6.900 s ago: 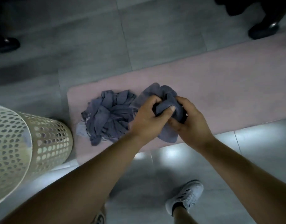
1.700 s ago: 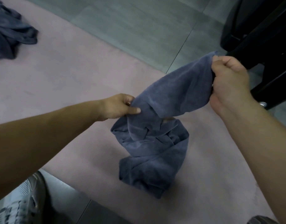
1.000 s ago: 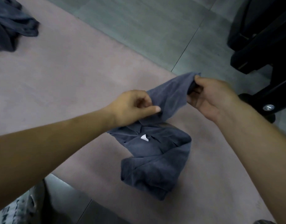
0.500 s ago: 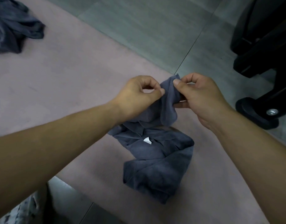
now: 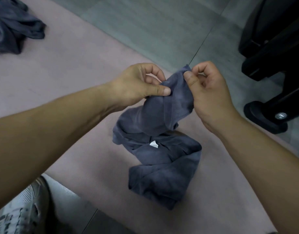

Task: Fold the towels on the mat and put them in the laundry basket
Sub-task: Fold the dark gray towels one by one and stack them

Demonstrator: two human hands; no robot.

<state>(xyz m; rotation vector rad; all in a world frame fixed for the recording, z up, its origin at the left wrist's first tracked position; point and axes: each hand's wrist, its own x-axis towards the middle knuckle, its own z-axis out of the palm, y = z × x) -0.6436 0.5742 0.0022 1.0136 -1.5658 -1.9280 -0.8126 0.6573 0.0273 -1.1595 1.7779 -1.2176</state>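
Left hand (image 5: 137, 86) and right hand (image 5: 208, 92), pinch grip on crumpled blue-grey towel (image 5: 162, 157), soft nap, over pink mat (image 5: 69, 78).

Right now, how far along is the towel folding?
Barely started: nothing in view looks folded, and no laundry basket shows. In hand: the left hand and right hand pinch one edge of a grey-blue towel, the rest crumpled on the pink mat. Left: folding it, then the crumpled towel pile at upper left, then basketing.

One mat (image 5: 74, 76), one towel (image 5: 164, 168), one towel heap (image 5: 12, 29)
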